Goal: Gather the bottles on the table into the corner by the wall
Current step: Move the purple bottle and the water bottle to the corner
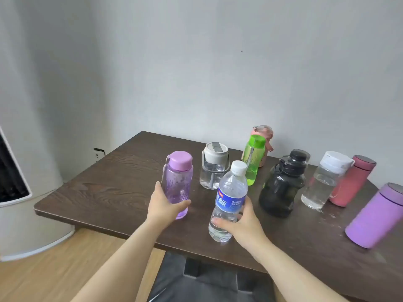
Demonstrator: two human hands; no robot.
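Observation:
My left hand (162, 207) grips the lower body of a translucent purple bottle (177, 177) with a lilac cap, near the table's front left. My right hand (242, 223) holds a clear water bottle (230, 192) with a blue label and white cap, upright near the front edge. Behind them stand a clear cup with a white lid (213, 168), a green bottle (253, 158) and a pink bottle (265, 132) by the wall. To the right are a dark smoky bottle (283, 188), a clear bottle with a white cap (325, 179), a red flask (351, 182) and a purple flask (375, 216).
The dark wooden table (113, 182) stands against a grey wall, its far left corner bare. A white appliance (11, 179) is off the table's left side, over wooden floor. A grey seat (202, 282) is below the front edge.

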